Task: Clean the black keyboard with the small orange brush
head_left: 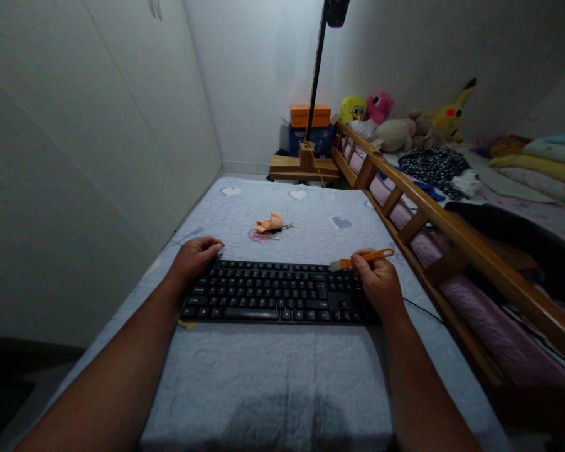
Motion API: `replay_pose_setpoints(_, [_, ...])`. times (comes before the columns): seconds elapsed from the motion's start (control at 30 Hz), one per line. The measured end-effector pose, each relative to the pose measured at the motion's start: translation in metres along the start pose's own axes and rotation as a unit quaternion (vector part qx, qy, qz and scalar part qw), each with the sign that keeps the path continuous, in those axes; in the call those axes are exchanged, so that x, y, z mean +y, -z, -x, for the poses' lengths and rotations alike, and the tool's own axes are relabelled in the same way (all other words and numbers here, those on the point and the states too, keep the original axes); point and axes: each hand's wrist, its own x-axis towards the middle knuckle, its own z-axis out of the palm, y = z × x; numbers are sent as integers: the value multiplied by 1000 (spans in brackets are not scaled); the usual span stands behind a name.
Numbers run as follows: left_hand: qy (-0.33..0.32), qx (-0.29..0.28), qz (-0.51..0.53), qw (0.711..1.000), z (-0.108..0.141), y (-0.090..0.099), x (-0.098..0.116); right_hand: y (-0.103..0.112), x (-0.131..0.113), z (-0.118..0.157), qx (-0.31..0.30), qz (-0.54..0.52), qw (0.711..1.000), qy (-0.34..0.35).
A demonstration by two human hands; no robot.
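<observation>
A black computer keyboard (263, 292) lies flat across the quilted bed cover. My left hand (198, 257) is closed over its far left corner, thumb on the near side, with the fingertips partly hidden. Between the thumb and fingers of my right hand (379, 276) is a small brush with a yellow-orange handle (381, 253). Its pale bristles (339, 265) point left, at the back edge of the keys near the right end. Beyond the keyboard, a crumpled orange cloth (269, 222) lies beside thin, light-coloured sticks (267, 237), possibly cotton swabs.
A wooden bed rail (419, 201) runs along the right, with stuffed toys (395, 132) and bedding past it. At the back stand a wooden stand base (305, 164) and an orange box (309, 115). The keyboard cable (424, 309) trails right. White cabinet doors (98, 157) flank the left.
</observation>
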Motion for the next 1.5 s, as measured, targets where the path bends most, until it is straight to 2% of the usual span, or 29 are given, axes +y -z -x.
replay_pose_setpoints(0.17, [1,-5,0,1000,-1,-1,-2,-3,3,0,-28,7,1000,-9])
replay_pose_setpoints(0.47, [-1,-4,-6,1000,0,0,-1,-6,3,0,15,13,1000,5])
replay_pose_setpoints(0.6, [0,-2,-7,1000,0,0,-2,-3,1,1,20,-11,1000,-16])
replay_pose_setpoints(0.8, [0,0,1,1000,-2,0,-2,-4,2,2,-50,-35,997,-47])
replay_pose_setpoints(0.87, [1,0,2,1000,-1,0,-1,-5,1,3,-56,-32,997,-47])
replay_pose_setpoints(1.27, [3,-6,7,1000,-1,0,-2,-7,4,1,-9,5,1000,-8])
replay_pose_setpoints(1.5, [2,-3,-2,1000,-1,0,-2,-2,3,1,40,4,999,-14])
